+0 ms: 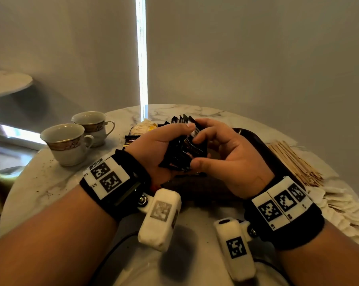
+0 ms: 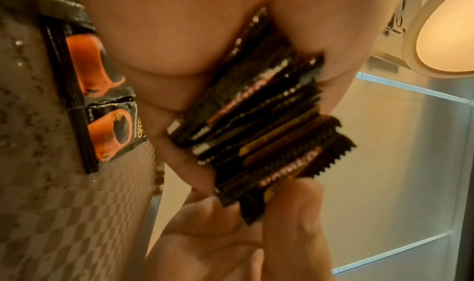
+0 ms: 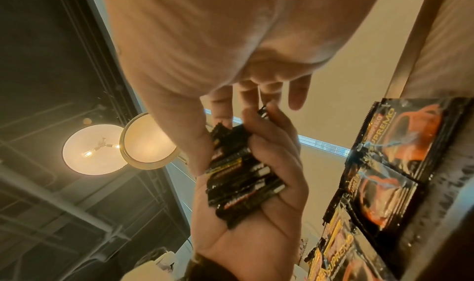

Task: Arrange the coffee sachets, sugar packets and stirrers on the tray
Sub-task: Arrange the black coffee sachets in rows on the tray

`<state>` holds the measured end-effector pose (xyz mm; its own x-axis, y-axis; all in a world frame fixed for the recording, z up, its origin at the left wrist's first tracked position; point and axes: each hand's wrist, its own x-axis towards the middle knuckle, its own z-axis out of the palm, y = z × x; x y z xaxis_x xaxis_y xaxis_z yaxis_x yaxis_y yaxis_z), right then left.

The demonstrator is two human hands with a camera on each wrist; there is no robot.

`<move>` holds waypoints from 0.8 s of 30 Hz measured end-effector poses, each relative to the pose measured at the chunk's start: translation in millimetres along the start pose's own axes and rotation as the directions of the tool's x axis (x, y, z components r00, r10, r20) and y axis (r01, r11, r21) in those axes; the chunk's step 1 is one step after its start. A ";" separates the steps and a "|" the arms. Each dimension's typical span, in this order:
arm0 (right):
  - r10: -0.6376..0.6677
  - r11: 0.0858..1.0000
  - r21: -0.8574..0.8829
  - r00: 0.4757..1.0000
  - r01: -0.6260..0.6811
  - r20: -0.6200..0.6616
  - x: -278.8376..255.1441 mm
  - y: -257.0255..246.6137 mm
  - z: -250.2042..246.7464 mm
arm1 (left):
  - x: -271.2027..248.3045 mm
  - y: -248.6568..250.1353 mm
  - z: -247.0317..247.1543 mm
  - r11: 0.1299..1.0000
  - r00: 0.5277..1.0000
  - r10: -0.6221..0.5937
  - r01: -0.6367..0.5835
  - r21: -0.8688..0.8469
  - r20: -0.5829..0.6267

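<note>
While left hand (image 1: pixel 160 149) grips a fanned stack of coffee sachets (image 1: pixel 182 153) above the tray (image 1: pixel 263 149), long axis pointing away, right hand (image 1: pixel 234 159) pinches its near end. Stirrers (image 1: pixel 294 162) right of tray, cups (image 1: pixel 69 143) left.

Left grip (image 1: pixel 164 149) curled closed; right grip (image 1: pixel 226 153) seemingly pinching, wrists close together.
</note>
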<state>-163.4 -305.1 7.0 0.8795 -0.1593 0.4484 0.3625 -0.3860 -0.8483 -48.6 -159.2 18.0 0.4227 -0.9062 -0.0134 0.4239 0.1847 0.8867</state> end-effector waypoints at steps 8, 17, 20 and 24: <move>0.082 0.996 -0.021 0.996 -0.081 0.027 -2.6 -5.3 4.8 | -1.8 -4.9 9.6 0.997 0.995 -0.054 0.058 -0.046 0.079; 0.062 0.998 -0.031 0.997 -0.063 -0.048 -4.2 -6.4 12.1 | -1.5 -2.2 11.4 0.983 0.994 -0.082 0.092 -0.156 0.072; 0.057 0.998 0.024 0.998 -0.057 -0.031 -5.5 -8.5 11.0 | -3.2 -4.1 9.1 0.989 0.991 -0.085 0.096 -0.115 0.101; 0.070 0.997 -0.025 0.997 -0.070 -0.019 -4.9 -9.5 8.7 | -3.3 -5.5 14.5 0.993 0.994 -0.069 0.077 -0.095 0.083</move>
<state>-168.5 -292.7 10.5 0.8967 -0.2032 0.3933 0.2920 -0.3964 -0.8704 -63.9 -162.7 19.9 0.3243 -0.9453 -0.0360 0.5292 0.1497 0.8352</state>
